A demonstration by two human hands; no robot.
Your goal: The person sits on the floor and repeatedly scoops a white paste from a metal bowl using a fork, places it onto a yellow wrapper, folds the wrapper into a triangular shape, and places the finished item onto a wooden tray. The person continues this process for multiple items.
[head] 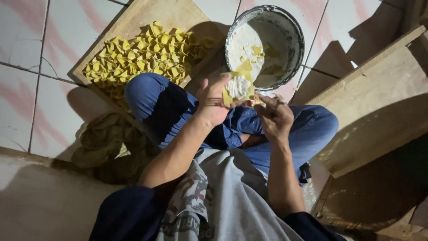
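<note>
- The yellow wrapper (237,91) is a thin square sheet of dough with a lump of white filling (238,85) on its middle; it is above the person's crossed legs, just in front of the metal bowl (292,27)
- It lies nearly flat on the fingers, and one corner points up in the picture toward the bowl, so its long diagonal runs from the person's body toward the bowl
- The left hand (214,101) carries the wrapper from below, with fingers half curled around its left edge and thumb near the side
- The right hand (275,117) is loosely closed just beside the right edge of the wrapper; I cannot tell if it pinches some small thing between the fingertips
- The bowl stands on the tiled floor (26,53) and has white filling inside, with some yellow pieces on it
- To the left, a wooden board (174,11) on the floor bears a heap of folded yellow dumplings (142,56), well apart from the hands
- A crumpled olive cloth (107,138) lies near the person's left knee
</note>
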